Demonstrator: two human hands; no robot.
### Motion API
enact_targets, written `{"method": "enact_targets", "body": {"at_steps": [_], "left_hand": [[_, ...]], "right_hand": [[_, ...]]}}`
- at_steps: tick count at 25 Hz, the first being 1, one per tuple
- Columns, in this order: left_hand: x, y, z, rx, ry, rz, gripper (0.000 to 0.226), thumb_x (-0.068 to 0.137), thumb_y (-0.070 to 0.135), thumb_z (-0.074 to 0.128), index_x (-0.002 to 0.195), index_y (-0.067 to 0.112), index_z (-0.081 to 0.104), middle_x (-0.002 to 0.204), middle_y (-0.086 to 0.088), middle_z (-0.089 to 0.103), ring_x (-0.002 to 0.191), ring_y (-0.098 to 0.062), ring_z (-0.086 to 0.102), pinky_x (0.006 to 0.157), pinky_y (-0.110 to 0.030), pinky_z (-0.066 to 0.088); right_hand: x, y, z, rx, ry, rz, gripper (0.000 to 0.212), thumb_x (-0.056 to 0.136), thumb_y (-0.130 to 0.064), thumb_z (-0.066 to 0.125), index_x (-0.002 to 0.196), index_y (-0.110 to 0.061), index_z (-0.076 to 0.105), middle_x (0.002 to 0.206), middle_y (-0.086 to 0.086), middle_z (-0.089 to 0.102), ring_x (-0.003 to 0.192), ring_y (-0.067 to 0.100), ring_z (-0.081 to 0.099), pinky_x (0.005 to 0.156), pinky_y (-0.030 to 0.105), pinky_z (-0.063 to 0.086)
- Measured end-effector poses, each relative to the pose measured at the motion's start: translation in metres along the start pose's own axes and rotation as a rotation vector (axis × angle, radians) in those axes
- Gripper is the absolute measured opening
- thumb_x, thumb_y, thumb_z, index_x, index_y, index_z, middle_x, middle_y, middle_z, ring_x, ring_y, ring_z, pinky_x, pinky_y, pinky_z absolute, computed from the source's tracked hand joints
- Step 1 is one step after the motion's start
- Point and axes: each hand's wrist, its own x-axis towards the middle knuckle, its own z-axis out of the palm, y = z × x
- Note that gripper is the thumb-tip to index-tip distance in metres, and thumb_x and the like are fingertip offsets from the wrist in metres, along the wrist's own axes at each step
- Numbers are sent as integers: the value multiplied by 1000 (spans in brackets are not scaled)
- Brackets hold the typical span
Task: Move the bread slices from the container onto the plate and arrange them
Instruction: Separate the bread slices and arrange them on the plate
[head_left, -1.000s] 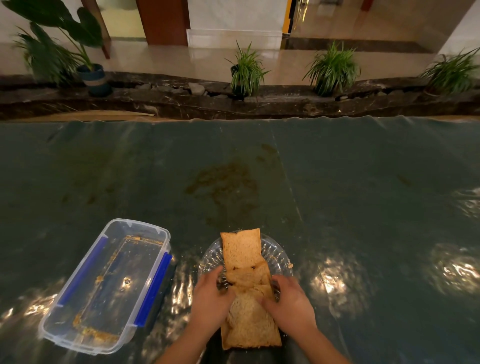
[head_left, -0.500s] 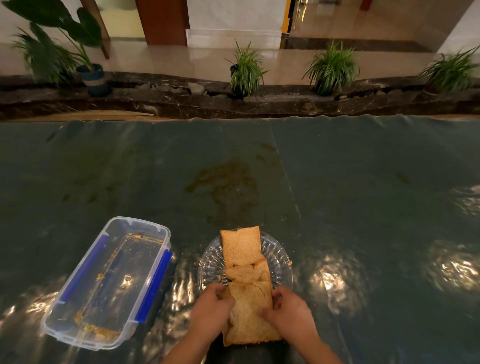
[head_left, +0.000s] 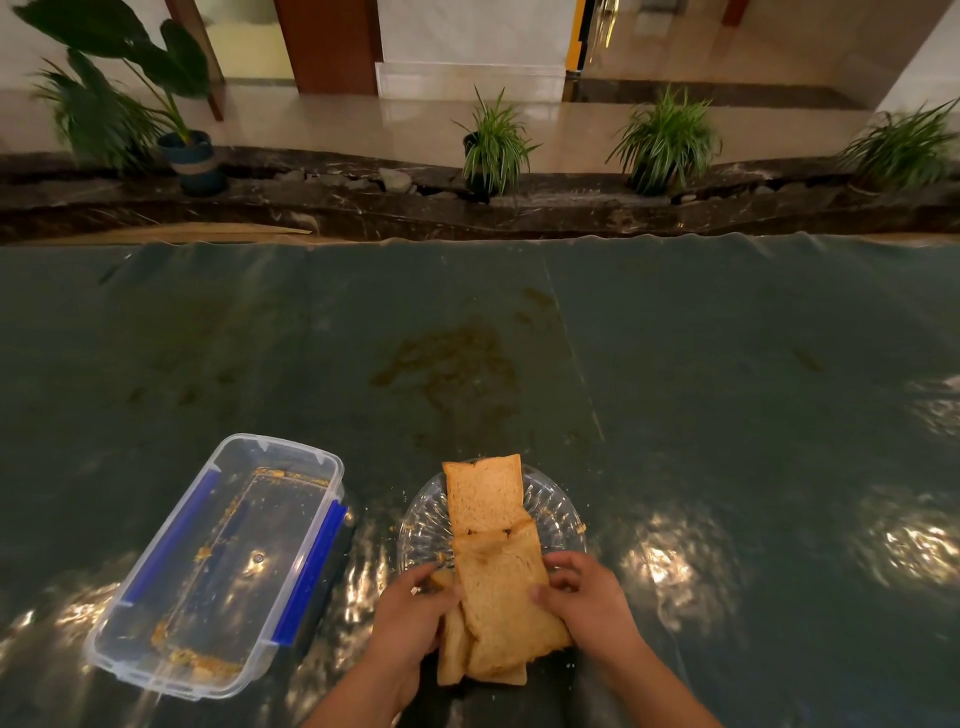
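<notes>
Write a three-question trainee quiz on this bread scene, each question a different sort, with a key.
1. True or false: the container holds whole bread slices.
2. Which hands touch the near slices? A) left only B) right only C) both
3. Fill in: the far slice lies on the clear ____.

Key:
1. False; only crumbs show inside it.
2. C; the left hand and right hand grip the near slices from either side.
3. plate
</notes>
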Motion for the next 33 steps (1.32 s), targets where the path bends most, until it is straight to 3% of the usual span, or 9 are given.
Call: {"method": "enact_targets", "body": {"at_steps": [3, 10, 14, 18, 22, 24, 27, 30, 33], "left_hand": [[1, 3, 2, 13, 11, 63, 37, 84, -3, 67, 118, 10, 62, 103, -14, 73, 92, -32, 71, 80, -49, 60], [11, 25, 4, -66, 30, 188, 40, 89, 3, 64, 123, 24, 57, 108, -8, 71, 94, -27, 72, 78, -50, 61], [32, 29, 3, -78, 82, 171, 43, 91, 4, 62, 130, 19, 53, 110, -10, 68, 98, -30, 68, 84, -55, 58], [41, 21, 1, -81, 153, 147, 40, 91, 5, 62, 127, 21, 54, 109, -3, 65, 98, -25, 65, 76, -47, 59], [45, 21, 2, -68, 266, 157, 47, 91, 8, 63, 134, 23, 51, 118, -3, 60, 106, -24, 58, 85, -45, 52], [43, 20, 6, 24, 272, 183, 54, 91, 10, 64, 140, 22, 45, 129, -7, 59, 114, -27, 57, 91, -47, 50], [36, 22, 11, 247, 222, 221, 71, 91, 15, 64, 151, 18, 27, 130, -6, 60, 112, -26, 61, 94, -44, 51], [32, 26, 15, 538, 186, 235, 82, 88, 15, 59, 155, 14, 10, 86, 14, 54, 69, -3, 53, 59, -26, 45], [26, 32, 15, 698, 196, 266, 79, 84, 15, 60, 152, 10, 19, 87, 5, 57, 76, -11, 59, 60, -28, 48]], "right_hand": [[6, -4, -1, 15, 30, -54, 22, 80, -11, 74, 95, -25, 67, 90, -2, 73, 86, 17, 70, 67, 30, 55], [34, -18, -9, 235, 59, -58, 22, 84, -7, 70, 101, -20, 68, 100, 7, 73, 94, 24, 69, 83, 48, 58], [53, -22, -12, 157, 98, 43, 19, 86, -7, 68, 101, -19, 64, 104, 6, 68, 97, 22, 64, 85, 46, 57], [58, -20, -10, 0, 186, -11, 22, 87, -15, 68, 107, -23, 63, 100, -3, 67, 91, 13, 63, 75, 35, 56], [56, -18, -10, -62, 213, -41, 26, 88, -17, 65, 113, -23, 61, 98, -7, 66, 87, 9, 62, 75, 34, 57], [54, -18, -10, -225, 214, -126, 27, 87, -16, 63, 112, -24, 61, 100, -8, 64, 85, 4, 60, 70, 23, 50], [55, -22, -8, -495, 276, -293, 35, 83, -15, 66, 117, -20, 60, 115, -1, 58, 100, 18, 56, 82, 23, 44], [66, -41, -1, -648, 266, -475, 38, 85, -15, 63, 123, -19, 60, 125, -2, 56, 115, 22, 47, 93, 24, 39], [84, -64, 13, -805, 98, -640, 44, 90, -14, 51, 134, -21, 51, 144, -6, 47, 129, 22, 35, 106, 34, 39]]}}
